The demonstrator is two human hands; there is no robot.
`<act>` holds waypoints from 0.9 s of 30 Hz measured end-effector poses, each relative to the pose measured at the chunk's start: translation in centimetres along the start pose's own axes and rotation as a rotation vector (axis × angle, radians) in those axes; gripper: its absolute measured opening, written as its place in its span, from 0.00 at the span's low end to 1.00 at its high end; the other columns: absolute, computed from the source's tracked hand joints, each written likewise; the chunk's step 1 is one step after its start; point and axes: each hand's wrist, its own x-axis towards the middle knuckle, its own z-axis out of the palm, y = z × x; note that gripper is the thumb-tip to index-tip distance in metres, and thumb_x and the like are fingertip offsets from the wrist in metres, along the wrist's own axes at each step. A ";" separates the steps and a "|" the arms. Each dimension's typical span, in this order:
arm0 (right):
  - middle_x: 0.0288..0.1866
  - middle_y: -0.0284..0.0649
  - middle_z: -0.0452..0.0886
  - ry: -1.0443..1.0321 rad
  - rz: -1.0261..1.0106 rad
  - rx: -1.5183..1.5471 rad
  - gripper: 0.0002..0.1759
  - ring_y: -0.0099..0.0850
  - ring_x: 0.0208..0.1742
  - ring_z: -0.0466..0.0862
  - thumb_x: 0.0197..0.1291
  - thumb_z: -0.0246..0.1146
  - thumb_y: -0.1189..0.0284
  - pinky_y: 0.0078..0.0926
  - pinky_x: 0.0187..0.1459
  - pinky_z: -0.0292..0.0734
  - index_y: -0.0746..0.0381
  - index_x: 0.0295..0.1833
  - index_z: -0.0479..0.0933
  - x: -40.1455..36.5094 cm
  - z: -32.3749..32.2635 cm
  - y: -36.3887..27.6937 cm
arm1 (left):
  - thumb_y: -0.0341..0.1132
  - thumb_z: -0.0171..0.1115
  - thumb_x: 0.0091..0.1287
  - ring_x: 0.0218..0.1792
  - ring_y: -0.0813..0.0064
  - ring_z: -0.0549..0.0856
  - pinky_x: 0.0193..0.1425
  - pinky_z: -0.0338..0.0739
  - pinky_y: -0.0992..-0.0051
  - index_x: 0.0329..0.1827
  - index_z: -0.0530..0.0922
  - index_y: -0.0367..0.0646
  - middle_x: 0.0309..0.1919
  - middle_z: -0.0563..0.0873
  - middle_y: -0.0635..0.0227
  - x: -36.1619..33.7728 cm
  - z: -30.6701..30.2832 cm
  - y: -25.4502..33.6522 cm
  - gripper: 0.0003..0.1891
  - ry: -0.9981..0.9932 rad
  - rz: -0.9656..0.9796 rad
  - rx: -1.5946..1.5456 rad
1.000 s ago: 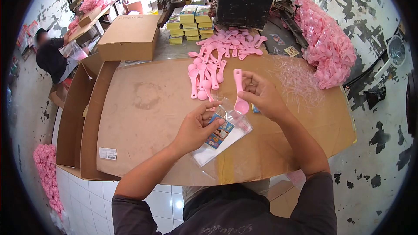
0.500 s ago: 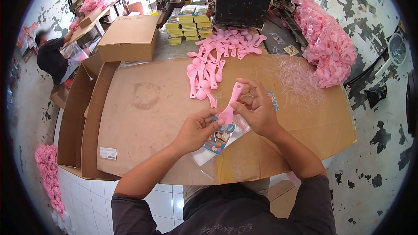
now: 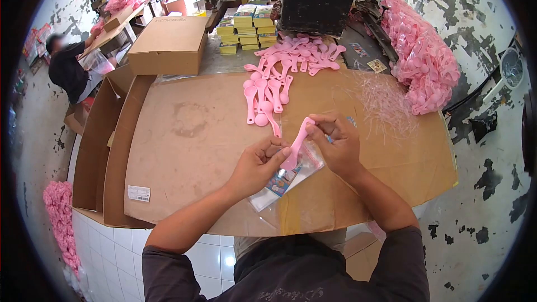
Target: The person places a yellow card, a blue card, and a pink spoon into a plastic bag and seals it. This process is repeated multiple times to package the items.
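A pink spoon (image 3: 300,142) is held between my two hands over the front middle of the cardboard-covered table. The thumb and fingers of my left hand (image 3: 258,165) pinch its bowl end, at the lower left. At the upper right, my right hand (image 3: 338,144) grips the tip of the handle. Under the spoon lies a clear plastic bag (image 3: 265,198) with a printed blue card (image 3: 281,183), partly hidden by my left hand. Beyond my hands a loose pile of pink spoons (image 3: 262,90) spreads toward the back of the table.
Stacks of small cards (image 3: 246,25) stand behind the spoons, beside a black machine box (image 3: 319,0). Left are a closed carton (image 3: 168,45) and an open one (image 3: 95,151). Bagged pink spoons (image 3: 422,56) and plastic strips (image 3: 386,103) lie right. Another person (image 3: 70,70) is at far left.
My right hand has moved slightly down and now pinches the spoon's handle tip, where the handle hole showed before. The spoon has shifted a little lower and turned.
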 end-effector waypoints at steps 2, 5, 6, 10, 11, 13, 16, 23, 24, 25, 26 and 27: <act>0.49 0.42 0.86 -0.087 0.032 -0.035 0.13 0.28 0.54 0.88 0.71 0.67 0.77 0.28 0.53 0.84 0.70 0.58 0.79 -0.3 -0.1 -0.3 | 0.36 0.60 0.81 0.33 0.90 0.81 0.35 0.75 0.82 0.54 0.77 0.41 0.36 0.89 0.72 0.0 -0.2 0.3 0.08 0.005 -0.019 -0.008; 0.55 0.43 0.84 -0.495 -0.236 -0.322 0.16 0.35 0.64 0.83 0.71 0.66 0.74 0.37 0.64 0.77 0.66 0.61 0.79 0.7 -1.1 -1.4 | 0.36 0.59 0.82 0.32 0.89 0.81 0.35 0.75 0.82 0.54 0.75 0.43 0.35 0.88 0.72 -0.2 -0.1 1.7 0.08 0.007 -0.062 -0.074; 0.57 0.43 0.83 -0.449 -0.181 -0.262 0.16 0.37 0.66 0.81 0.71 0.66 0.73 0.39 0.66 0.75 0.65 0.61 0.80 0.9 -1.1 -1.8 | 0.36 0.58 0.82 0.33 0.89 0.82 0.36 0.75 0.82 0.54 0.75 0.43 0.35 0.88 0.72 -0.1 0.0 1.8 0.08 0.007 -0.056 -0.107; 0.62 0.42 0.81 -0.446 -0.178 -0.250 0.15 0.40 0.68 0.79 0.69 0.67 0.74 0.41 0.68 0.72 0.62 0.60 0.81 2.0 -0.7 -3.7 | 0.39 0.59 0.81 0.40 0.81 0.87 0.50 0.80 0.76 0.61 0.73 0.43 0.40 0.88 0.70 0.0 -0.7 1.2 0.13 -0.122 -0.061 -0.119; 0.63 0.42 0.81 -0.486 -0.234 -0.304 0.15 0.40 0.67 0.80 0.69 0.68 0.75 0.41 0.68 0.73 0.61 0.60 0.82 2.3 -0.6 -4.1 | 0.40 0.60 0.81 0.41 0.81 0.86 0.50 0.80 0.76 0.63 0.73 0.42 0.41 0.88 0.70 0.0 -0.5 1.0 0.15 -0.139 -0.043 -0.132; 0.63 0.43 0.81 -0.634 -0.187 -0.235 0.16 0.39 0.66 0.80 0.67 0.70 0.76 0.39 0.66 0.75 0.61 0.59 0.82 2.3 -1.0 -3.7 | 0.41 0.62 0.80 0.42 0.80 0.86 0.50 0.80 0.76 0.68 0.71 0.42 0.43 0.87 0.70 -0.3 -0.2 0.9 0.21 -0.175 -0.006 -0.153; 0.59 0.42 0.84 -0.709 -0.203 -0.145 0.17 0.37 0.62 0.83 0.63 0.73 0.76 0.34 0.61 0.78 0.61 0.57 0.83 3.0 -0.8 -4.3 | 0.40 0.63 0.79 0.45 0.80 0.85 0.52 0.80 0.74 0.70 0.68 0.40 0.50 0.86 0.66 -0.6 -0.3 2.4 0.23 -0.287 -0.019 -0.136; 0.41 0.37 0.87 -0.696 -0.090 -0.118 0.09 0.31 0.44 0.87 0.60 0.74 0.79 0.30 0.46 0.80 0.60 0.46 0.87 3.5 -0.3 -9.0 | 0.53 0.68 0.74 0.62 0.72 0.82 0.68 0.75 0.67 0.78 0.63 0.39 0.62 0.81 0.61 -0.5 -0.9 1.2 0.39 -0.452 -0.014 -0.251; 0.41 0.37 0.87 -0.664 -0.158 -0.133 0.08 0.32 0.43 0.86 0.61 0.73 0.79 0.30 0.45 0.80 0.60 0.46 0.86 3.7 -0.4 -9.6 | 0.53 0.68 0.73 0.64 0.70 0.80 0.70 0.73 0.67 0.79 0.63 0.39 0.63 0.81 0.60 -0.5 -0.5 1.5 0.40 -0.385 0.037 -0.263; 0.41 0.37 0.86 -0.634 -0.227 -0.149 0.07 0.32 0.41 0.85 0.63 0.71 0.79 0.31 0.45 0.79 0.61 0.46 0.86 4.0 -0.7 -10.6 | 0.53 0.68 0.73 0.67 0.69 0.79 0.72 0.72 0.66 0.79 0.63 0.39 0.64 0.81 0.60 -0.5 -0.2 1.8 0.40 -0.318 0.090 -0.275; 0.42 0.37 0.86 -0.605 -0.292 -0.164 0.06 0.33 0.40 0.85 0.64 0.70 0.78 0.31 0.45 0.78 0.61 0.46 0.86 4.2 -0.9 -11.4 | 0.53 0.67 0.73 0.68 0.69 0.78 0.73 0.71 0.66 0.78 0.64 0.39 0.65 0.80 0.60 -0.7 -0.3 2.4 0.39 -0.293 0.093 -0.260; 0.41 0.38 0.85 -0.587 -0.347 -0.297 0.06 0.33 0.40 0.85 0.63 0.70 0.79 0.32 0.44 0.79 0.61 0.46 0.85 4.1 -0.8 -12.0 | 0.52 0.67 0.73 0.69 0.68 0.78 0.74 0.69 0.65 0.78 0.66 0.38 0.66 0.80 0.59 -0.9 -0.5 3.3 0.38 -0.270 0.095 -0.244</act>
